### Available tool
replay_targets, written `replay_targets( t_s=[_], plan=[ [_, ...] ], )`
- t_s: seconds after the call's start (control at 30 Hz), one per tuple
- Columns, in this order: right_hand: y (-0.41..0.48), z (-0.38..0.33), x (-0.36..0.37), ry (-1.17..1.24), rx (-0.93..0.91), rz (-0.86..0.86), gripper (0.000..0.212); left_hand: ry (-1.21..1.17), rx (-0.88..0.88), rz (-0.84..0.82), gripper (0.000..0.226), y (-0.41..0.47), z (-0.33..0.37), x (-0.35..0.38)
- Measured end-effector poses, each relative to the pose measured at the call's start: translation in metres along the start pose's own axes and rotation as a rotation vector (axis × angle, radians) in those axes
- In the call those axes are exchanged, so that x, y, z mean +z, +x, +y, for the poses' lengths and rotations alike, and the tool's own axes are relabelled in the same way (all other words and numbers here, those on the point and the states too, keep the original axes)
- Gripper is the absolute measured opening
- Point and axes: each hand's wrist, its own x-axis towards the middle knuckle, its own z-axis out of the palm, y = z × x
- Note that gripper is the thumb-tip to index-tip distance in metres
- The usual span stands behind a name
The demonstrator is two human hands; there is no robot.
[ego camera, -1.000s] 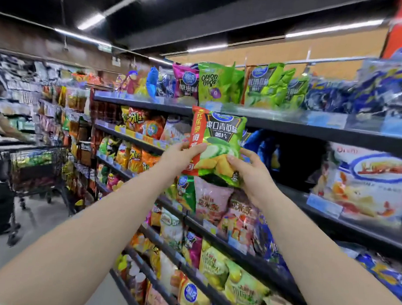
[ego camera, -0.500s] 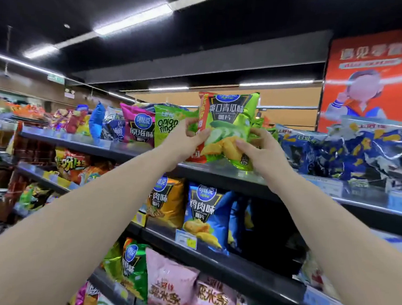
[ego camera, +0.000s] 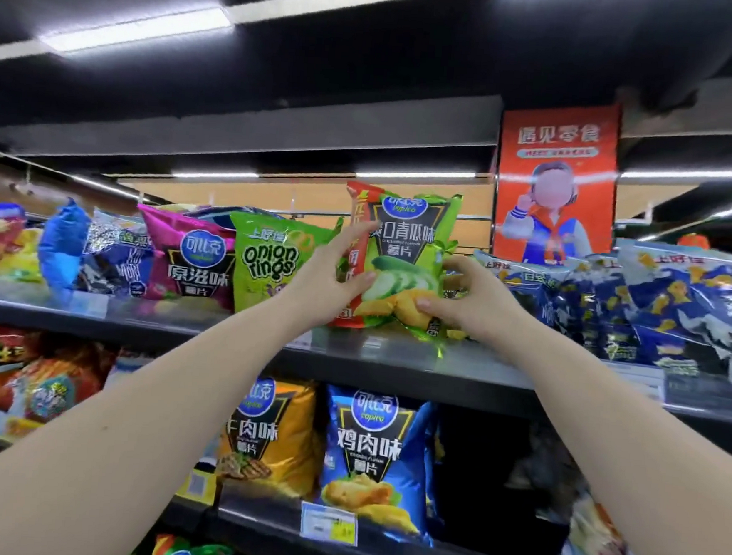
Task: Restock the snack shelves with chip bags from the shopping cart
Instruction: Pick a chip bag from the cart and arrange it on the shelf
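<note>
A green cucumber-flavour chip bag [ego camera: 406, 236] with a red side strip stands upright on the top shelf [ego camera: 393, 353], between a green onion rings bag [ego camera: 270, 262] and dark blue bags [ego camera: 570, 300]. My left hand [ego camera: 334, 275] grips its left edge, thumb on the front. My right hand [ego camera: 467, 297] pinches its lower right corner. The bag's bottom sits at the shelf's front lip. More green bags show behind it. The shopping cart is out of view.
A magenta chip bag [ego camera: 188, 256] and blue bags [ego camera: 110, 250] fill the top shelf to the left. One shelf down stand an orange bag [ego camera: 266, 435] and a blue chicken-flavour bag [ego camera: 373, 451], with a dark gap [ego camera: 484, 480] to their right. An orange poster [ego camera: 557, 182] hangs behind.
Both hands have lifted the green bag from mid-shelf height up to the top shelf and set its bottom down there. The view has tilted upward and closer.
</note>
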Motion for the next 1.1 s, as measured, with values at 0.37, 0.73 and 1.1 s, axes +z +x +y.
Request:
replay_targets(
  t_s=[0.37,0.73,1.1],
  plan=[
    [-0.002,-0.002,-0.008,-0.001,0.099,-0.002,0.067,-0.152,0.075,-0.023,0.065,0.007,-0.014,0.019],
    [-0.009,-0.012,0.008,-0.144,0.127,-0.058,0.087,-0.204,0.058,-0.106,0.078,-0.006,-0.034,0.014],
    [-0.009,-0.018,0.014,-0.203,0.131,-0.079,0.074,0.17,0.013,0.037,0.067,-0.017,-0.016,0.002]
  ],
)
